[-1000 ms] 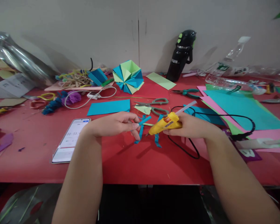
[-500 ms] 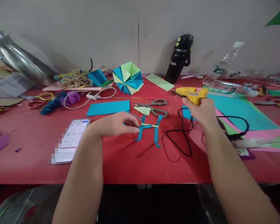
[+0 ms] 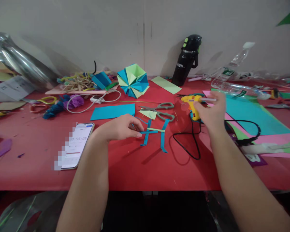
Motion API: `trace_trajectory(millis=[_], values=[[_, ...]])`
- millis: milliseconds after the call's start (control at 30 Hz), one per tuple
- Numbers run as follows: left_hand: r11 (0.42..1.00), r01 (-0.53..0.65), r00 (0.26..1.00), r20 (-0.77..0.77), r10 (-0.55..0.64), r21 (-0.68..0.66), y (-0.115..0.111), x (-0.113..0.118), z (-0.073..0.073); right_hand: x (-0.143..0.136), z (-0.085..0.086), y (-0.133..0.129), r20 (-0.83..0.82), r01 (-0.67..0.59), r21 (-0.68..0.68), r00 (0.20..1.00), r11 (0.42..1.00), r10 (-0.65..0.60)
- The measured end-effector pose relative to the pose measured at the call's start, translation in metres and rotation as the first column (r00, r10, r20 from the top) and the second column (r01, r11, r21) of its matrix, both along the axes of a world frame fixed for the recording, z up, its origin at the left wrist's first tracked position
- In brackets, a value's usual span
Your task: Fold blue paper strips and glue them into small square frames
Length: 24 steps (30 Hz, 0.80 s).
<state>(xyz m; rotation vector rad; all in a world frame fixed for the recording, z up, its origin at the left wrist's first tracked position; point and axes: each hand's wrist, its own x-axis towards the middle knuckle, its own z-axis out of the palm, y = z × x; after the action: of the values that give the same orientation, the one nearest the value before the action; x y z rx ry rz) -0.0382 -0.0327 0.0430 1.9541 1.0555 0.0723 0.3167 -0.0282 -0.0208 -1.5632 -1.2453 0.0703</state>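
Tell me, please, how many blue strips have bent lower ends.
2: the left blue strip, nearer the left hand, and the right blue strip, nearer the glue gun. The left hand could hide others.

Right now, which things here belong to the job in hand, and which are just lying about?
Apparently part of the job:
blue strip, at the left hand
blue-and-green paper frame, beside that hand
yellow glue gun, at the right hand

Seemingly just lying about:
phone
black bottle
steel flask
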Motion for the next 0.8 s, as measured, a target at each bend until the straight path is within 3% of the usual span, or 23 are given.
trace_trajectory(millis=[33,100,133,233,300,333,367,400,467,533,633,800], values=[[1.000,0.006,1.000,0.001,-0.006,-0.004,0.000,0.000,0.000,-0.004,0.009,-0.006,-0.007,0.143,0.142,0.990,0.980,-0.143],[1.000,0.008,1.000,-0.004,-0.008,-0.002,-0.001,0.001,0.001,-0.016,0.027,-0.020,-0.032,0.194,0.315,0.981,0.929,-0.194],[1.000,0.008,1.000,-0.013,-0.008,0.004,-0.002,0.002,0.002,-0.023,0.035,-0.029,-0.074,0.243,0.437,0.969,0.866,-0.235],[1.000,0.017,0.999,-0.028,-0.016,0.017,-0.003,0.002,0.002,-0.053,0.052,-0.056,-0.052,0.102,0.525,0.995,0.845,-0.088],[0.999,0.028,0.999,-0.027,-0.027,0.025,-0.003,0.002,0.002,-0.073,0.056,-0.071,0.071,-0.091,0.432,0.995,0.897,0.066],[0.999,0.037,0.999,-0.030,-0.036,0.033,-0.003,0.003,0.002,-0.082,0.056,-0.076,0.135,-0.260,0.362,0.965,0.896,0.225],[0.998,0.047,0.998,-0.034,-0.045,0.046,-0.003,0.004,0.001,-0.090,0.055,-0.079,0.180,-0.437,0.268,0.898,0.858,0.402],[0.996,0.059,0.998,-0.037,-0.057,0.060,-0.003,0.005,0.001,-0.097,0.052,-0.080,0.229,-0.601,0.148,0.794,0.786,0.564],[0.993,0.084,0.996,-0.034,-0.081,0.088,-0.005,0.008,0.002,-0.106,0.044,-0.079,0.264,-0.771,-0.053,0.602,0.634,0.754],[0.988,0.091,0.996,-0.021,-0.090,0.121,-0.008,0.013,0.004,-0.111,0.035,-0.074,0.273,-0.801,-0.178,0.518,0.572,0.810],[0.982,0.082,0.997,-0.025,-0.079,0.167,-0.014,0.020,0.009,-0.113,0.028,-0.067,0.289,-0.762,-0.301,0.501,0.574,0.816],[0.962,0.135,0.988,-0.103,-0.114,0.238,-0.010,0.025,0.013,-0.110,0.036,-0.061,0.283,-0.685,-0.454,0.496,0.570,0.821]])
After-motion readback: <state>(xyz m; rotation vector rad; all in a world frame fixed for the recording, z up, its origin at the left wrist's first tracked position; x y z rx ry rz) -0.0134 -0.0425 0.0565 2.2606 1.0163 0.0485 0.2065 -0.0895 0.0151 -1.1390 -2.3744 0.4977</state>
